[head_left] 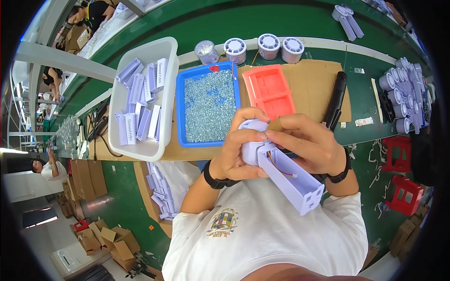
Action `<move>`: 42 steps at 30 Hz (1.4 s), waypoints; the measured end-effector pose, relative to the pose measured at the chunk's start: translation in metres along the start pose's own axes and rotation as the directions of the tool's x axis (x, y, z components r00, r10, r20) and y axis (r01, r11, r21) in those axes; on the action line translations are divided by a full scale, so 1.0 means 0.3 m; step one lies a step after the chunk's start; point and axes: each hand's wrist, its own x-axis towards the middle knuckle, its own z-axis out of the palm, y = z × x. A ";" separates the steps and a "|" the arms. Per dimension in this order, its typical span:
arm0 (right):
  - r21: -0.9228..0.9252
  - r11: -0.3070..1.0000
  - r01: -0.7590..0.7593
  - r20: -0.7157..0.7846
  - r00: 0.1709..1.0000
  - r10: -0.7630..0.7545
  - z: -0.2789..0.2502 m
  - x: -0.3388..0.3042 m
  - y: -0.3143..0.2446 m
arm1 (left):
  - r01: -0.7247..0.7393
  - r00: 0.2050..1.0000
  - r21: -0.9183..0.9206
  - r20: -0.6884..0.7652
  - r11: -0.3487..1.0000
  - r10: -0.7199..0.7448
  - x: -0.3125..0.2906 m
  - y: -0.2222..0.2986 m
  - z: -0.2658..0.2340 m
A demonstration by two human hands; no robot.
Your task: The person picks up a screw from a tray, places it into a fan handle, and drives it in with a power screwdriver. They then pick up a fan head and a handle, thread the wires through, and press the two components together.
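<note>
In front of my chest I hold a lavender handheld fan housing [291, 181], tilted with its round head away from me. The hollow handle lies open toward me, with thin coloured wires inside near the neck. My left hand [240, 147] is wrapped round the round head, thumb under the neck. My right hand [311, 143] is closed at the other side; its thumb and forefinger pinch at the neck, and its lower fingers pass behind the handle. Whatever small part lies between those fingertips is hidden.
Ahead are a blue tray [180, 110] of small screws, a red divided tray [272, 89] and a black electric screwdriver [335, 100] on cardboard. A white bin [165, 112] holds lavender handle covers. Several round fan heads [269, 43] line the back; finished-looking fans [402, 96] crowd the right.
</note>
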 end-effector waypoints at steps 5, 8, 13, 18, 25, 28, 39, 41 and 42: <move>0.046 0.998 -0.042 -0.011 0.999 0.043 0.004 -0.006 0.009 | 0.076 0.997 -0.037 0.020 0.996 -0.076 -0.014 0.005 0.007; 0.109 0.989 -0.103 -0.032 0.994 0.107 0.013 -0.010 0.003 | 0.137 0.990 -0.127 -0.017 0.982 -0.140 -0.025 0.005 0.032; 0.149 0.971 -0.188 -0.035 0.980 0.195 0.025 -0.007 -0.007 | 0.134 0.990 -0.072 0.057 0.988 -0.130 -0.023 -0.013 0.011; 0.144 0.960 -0.239 0.015 0.971 0.240 0.017 -0.013 -0.012 | 0.128 0.989 0.011 0.067 0.992 -0.129 -0.045 -0.032 -0.005; 0.086 0.938 -0.337 -0.182 0.920 0.347 0.077 0.003 -0.035 | 0.008 0.970 0.176 -0.242 0.984 0.035 0.034 -0.018 0.066; 0.123 0.885 -0.450 -0.210 0.860 0.466 0.062 -0.004 -0.017 | 0.042 0.981 0.201 -0.196 0.979 -0.002 0.061 0.021 0.047; -0.114 0.882 -0.457 0.065 0.883 0.466 -0.080 0.100 0.309 | 0.127 0.973 0.830 0.000 0.543 -0.229 0.036 -0.003 -0.002; 0.110 0.848 -0.519 0.057 0.855 0.516 -0.048 0.101 0.361 | 0.035 0.980 0.868 0.068 0.495 -0.188 0.019 -0.006 -0.008; 0.221 0.811 -0.541 0.058 0.838 0.543 -0.039 0.106 0.372 | 0.038 0.981 0.870 0.062 0.492 -0.186 0.016 -0.002 -0.011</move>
